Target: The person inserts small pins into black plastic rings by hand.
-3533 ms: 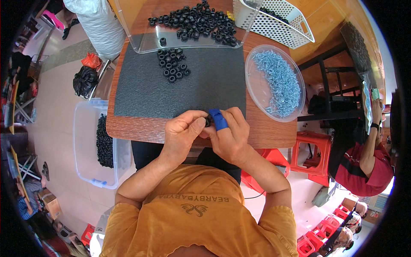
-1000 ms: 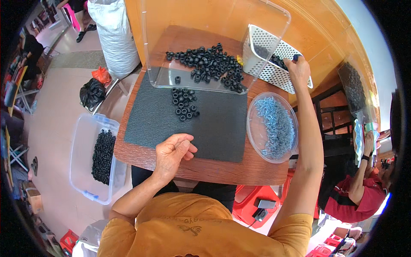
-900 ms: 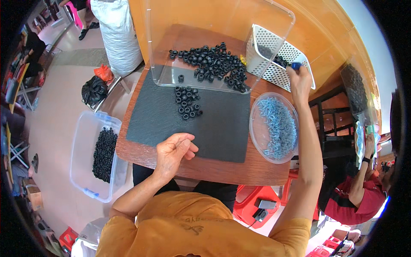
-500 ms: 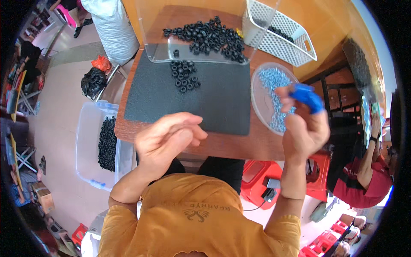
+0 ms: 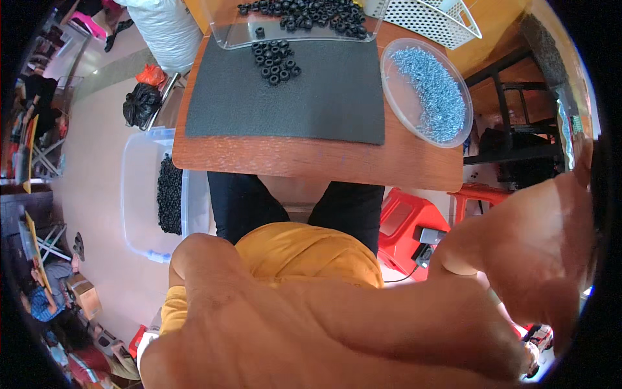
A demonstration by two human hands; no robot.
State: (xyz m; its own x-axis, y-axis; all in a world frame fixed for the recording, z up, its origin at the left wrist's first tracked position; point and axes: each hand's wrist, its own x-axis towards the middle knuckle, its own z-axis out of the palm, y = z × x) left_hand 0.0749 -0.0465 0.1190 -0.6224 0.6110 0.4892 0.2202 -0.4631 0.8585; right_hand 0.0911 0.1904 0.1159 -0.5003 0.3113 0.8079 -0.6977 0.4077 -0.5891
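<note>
Both of my arms are lifted close to the camera, away from the table. My left forearm and hand (image 5: 414,337) fill the lower part of the view, blurred and very near. At the right edge my right hand (image 5: 551,240) is raised, fingers pointing up; its grip is not visible. The blue piece is not in view. On the wooden table (image 5: 311,162) lies a dark mat (image 5: 291,97) with a small cluster of black rubber rings (image 5: 273,61). A clear tray (image 5: 298,16) full of black rings stands behind it.
A clear bowl of silvery screws (image 5: 431,94) sits at the table's right, a white perforated basket (image 5: 421,13) behind it. On the floor to the left are a clear bin of black rings (image 5: 170,201) and a black bag (image 5: 139,104). Red stools (image 5: 405,220) stand under the table's right side.
My right hand came back from the white basket with a blue piece, then both arms rose toward the camera. The blue piece no longer shows.
</note>
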